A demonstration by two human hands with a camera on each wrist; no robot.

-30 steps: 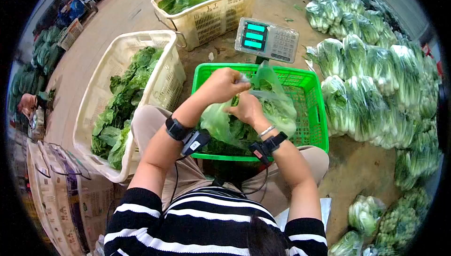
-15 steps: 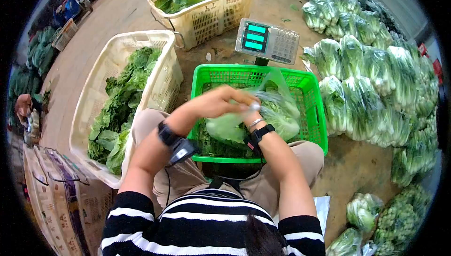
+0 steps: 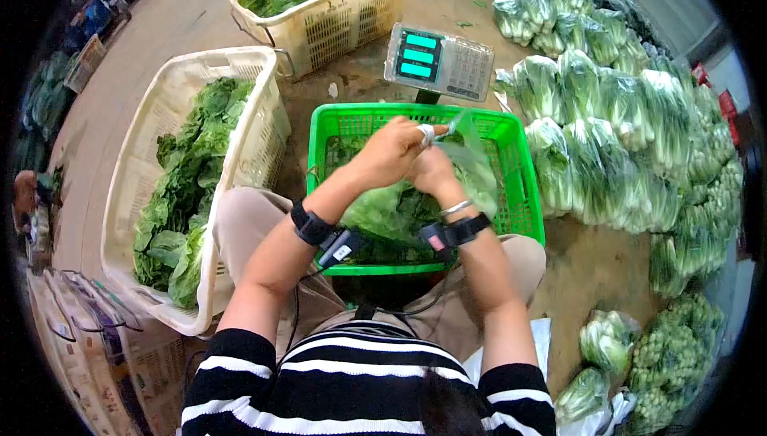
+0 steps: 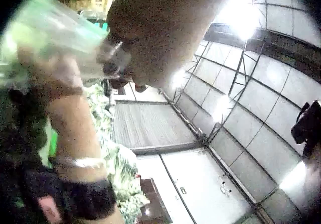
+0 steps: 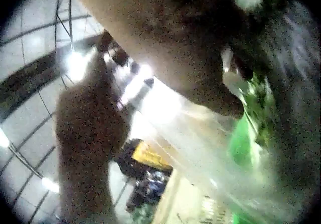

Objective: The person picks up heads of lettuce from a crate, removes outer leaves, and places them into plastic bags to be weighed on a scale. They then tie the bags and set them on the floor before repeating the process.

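A clear plastic bag [image 3: 479, 171] of leafy greens sits in a green basket [image 3: 535, 196] between the person's knees. My left hand [image 3: 393, 152] is at the bag's top, fingers curled on a twisted strand of its plastic that shows white by the fingertips. Just right of it and lower, my right hand [image 3: 434, 172] grips the gathered neck. Stretched plastic [image 5: 200, 143] runs between the hands in the right wrist view. The left wrist view shows the right hand [image 4: 62, 73] against the bag, blurred. Loose greens lie under the bag in the basket.
A scale display [image 3: 439, 62] stands behind the basket. Cream crates [image 3: 276, 108] of leafy greens are at the left and the back left. Bagged vegetables [image 3: 607, 140] pile up along the right, with several more bags [image 3: 609, 340] nearer the front.
My left hand has swept across over the right hand and come back left, now with twisted plastic at its fingertips. The right hand stays at the bag's neck. The head view has shifted slightly.
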